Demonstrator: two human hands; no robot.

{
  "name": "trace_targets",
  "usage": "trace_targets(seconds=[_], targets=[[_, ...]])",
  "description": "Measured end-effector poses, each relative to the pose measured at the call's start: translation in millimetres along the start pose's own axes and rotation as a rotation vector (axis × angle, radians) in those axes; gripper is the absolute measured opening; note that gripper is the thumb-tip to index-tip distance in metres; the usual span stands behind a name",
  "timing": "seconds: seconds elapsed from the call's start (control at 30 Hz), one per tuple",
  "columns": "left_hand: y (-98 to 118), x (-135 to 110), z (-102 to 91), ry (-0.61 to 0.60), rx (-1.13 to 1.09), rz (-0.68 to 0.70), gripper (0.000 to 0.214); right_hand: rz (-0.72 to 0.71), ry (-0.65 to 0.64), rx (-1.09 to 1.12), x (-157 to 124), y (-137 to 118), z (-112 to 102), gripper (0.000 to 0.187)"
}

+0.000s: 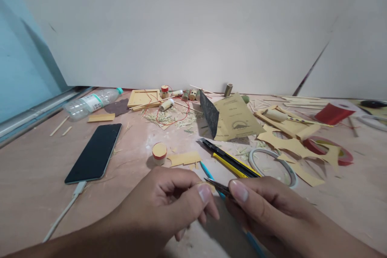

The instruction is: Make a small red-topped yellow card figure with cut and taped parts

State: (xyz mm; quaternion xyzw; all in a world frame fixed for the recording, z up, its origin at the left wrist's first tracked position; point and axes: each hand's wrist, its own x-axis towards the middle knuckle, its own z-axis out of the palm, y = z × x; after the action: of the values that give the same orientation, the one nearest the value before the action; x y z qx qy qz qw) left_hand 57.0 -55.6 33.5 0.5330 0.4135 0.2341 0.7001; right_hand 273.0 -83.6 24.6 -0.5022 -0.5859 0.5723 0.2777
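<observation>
My left hand (181,205) pinches a small tan piece (208,185) between thumb and forefinger, most of it hidden by the fingers. In my right hand (266,205) is a small dark tool with narrow pointed tips (219,187); its handle is covered, so I cannot tell whether it is scissors or tweezers. The tips touch or nearly touch the tan piece. Under both hands runs a thin blue stick (207,170), partly hidden. Just beyond lie a yellow and black utility knife (229,159), a torn tan strip (184,159) and a short pale cylinder with a red rim (159,153).
A phone (95,153) on a charging cable lies at left, near a plastic bottle (93,102). Folded sandpaper (236,119) stands mid-table. Rightward are a tape roll (252,157), cut-out tan sheet (290,143) and red thread spool (334,113). Shavings (169,117) and a wooden frame (143,97) lie behind.
</observation>
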Motion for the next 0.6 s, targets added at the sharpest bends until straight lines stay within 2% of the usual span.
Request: trace_targets(seconds=[0.6], targets=[[-0.1, 0.2, -2.2, -0.018, 0.063, -0.021, 0.035, -0.007, 0.044, -0.033, -0.9, 3.8, -0.6, 0.067]])
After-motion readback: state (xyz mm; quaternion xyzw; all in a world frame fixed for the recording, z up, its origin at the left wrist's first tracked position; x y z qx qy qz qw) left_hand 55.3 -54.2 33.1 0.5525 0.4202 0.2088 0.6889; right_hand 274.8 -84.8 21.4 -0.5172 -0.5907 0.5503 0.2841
